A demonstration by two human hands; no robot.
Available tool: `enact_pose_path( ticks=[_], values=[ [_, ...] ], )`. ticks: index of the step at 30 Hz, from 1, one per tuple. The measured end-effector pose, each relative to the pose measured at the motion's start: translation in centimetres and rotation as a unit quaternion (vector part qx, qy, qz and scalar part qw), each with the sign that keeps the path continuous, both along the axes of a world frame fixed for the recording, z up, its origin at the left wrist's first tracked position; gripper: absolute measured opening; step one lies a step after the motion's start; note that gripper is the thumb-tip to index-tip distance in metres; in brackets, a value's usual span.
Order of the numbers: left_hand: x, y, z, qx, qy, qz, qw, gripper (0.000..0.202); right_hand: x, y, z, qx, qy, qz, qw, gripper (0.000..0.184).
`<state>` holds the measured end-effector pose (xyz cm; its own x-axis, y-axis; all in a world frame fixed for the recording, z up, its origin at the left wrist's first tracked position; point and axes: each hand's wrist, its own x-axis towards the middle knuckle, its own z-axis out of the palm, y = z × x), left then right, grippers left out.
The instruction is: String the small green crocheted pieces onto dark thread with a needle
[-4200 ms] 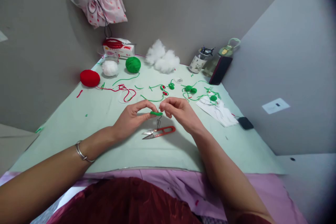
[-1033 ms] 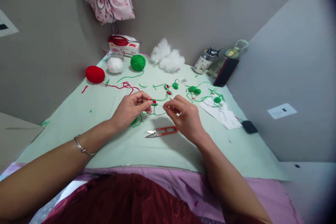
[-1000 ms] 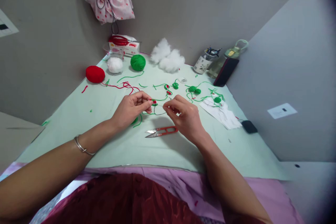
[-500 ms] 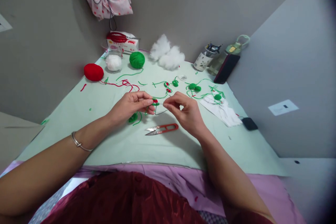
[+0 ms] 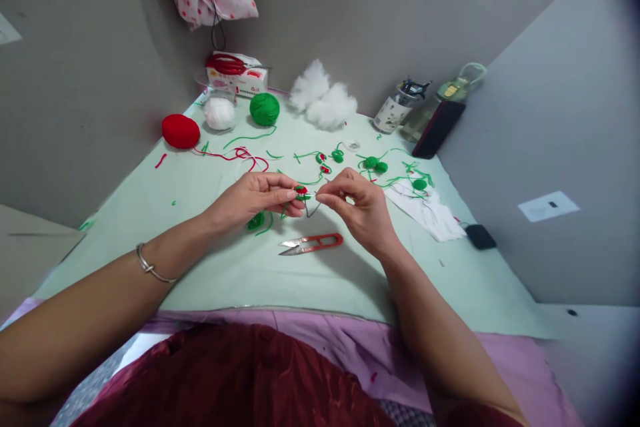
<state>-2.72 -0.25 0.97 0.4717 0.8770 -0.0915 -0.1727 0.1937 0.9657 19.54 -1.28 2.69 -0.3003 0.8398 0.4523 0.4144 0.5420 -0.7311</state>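
Between the thumb and fingers of my left hand point(image 5: 250, 199) is a small red and green yarn piece point(image 5: 301, 191). My right hand point(image 5: 359, 203) pinches a thin needle point(image 5: 312, 195) whose other end meets the piece's right side. A dark thread point(image 5: 311, 211) loops down below the needle between both hands. Thread snips point(image 5: 313, 243) with an orange handle lie on the table just under the hands, blades pointing left. A green yarn bit point(image 5: 256, 220) is partly covered by my left hand. Small red and green pieces point(image 5: 324, 168) lie just beyond my fingers.
Red point(image 5: 181, 131), white point(image 5: 219, 113) and green point(image 5: 265, 109) yarn balls stand at the back left, near a tissue box point(image 5: 250, 83) with red scissors point(image 5: 227, 65). White stuffing point(image 5: 325, 103), a pen cup point(image 5: 393, 112), a bottle point(image 5: 417, 123) and a phone point(image 5: 439, 130) line the back. White cloth point(image 5: 425, 210) lies right.
The view has shifted slightly, so the table things sit a little higher and further right. Both hands keep their grips close together, with the needle still at the yarn piece.
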Motion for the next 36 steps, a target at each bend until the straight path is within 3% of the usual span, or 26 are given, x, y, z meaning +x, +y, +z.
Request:
enact_pose_path(
  ticks=[3, 12, 25, 31, 36],
  values=[
    [0.0, 0.0, -0.1, 0.001, -0.005, -0.002, 1.0, 0.024, 0.0, 0.0, -0.1, -0.007, 0.005, 0.001, 1.0, 0.007],
    [-0.2, -0.1, 0.2, 0.024, 0.003, -0.002, 1.0, 0.026, 0.1, -0.5, 0.6, 0.068, -0.067, -0.019, 0.995, 0.013],
    [-0.2, 0.1, 0.2, -0.006, -0.006, -0.037, 0.999, 0.022, 0.1, -0.1, 0.1, -0.002, 0.005, 0.027, 1.0, 0.008],
    [-0.3, 0.0, 0.2, -0.012, -0.005, -0.071, 0.997, 0.023, 0.9, 0.7, 0.3, -0.062, 0.034, 0.095, 0.993, 0.022],
    [0.2, -0.3, 0.0, -0.017, -0.005, -0.073, 0.997, 0.02, 0.7, 0.6, 0.1, -0.049, 0.027, 0.108, 0.993, 0.02]
  ],
)
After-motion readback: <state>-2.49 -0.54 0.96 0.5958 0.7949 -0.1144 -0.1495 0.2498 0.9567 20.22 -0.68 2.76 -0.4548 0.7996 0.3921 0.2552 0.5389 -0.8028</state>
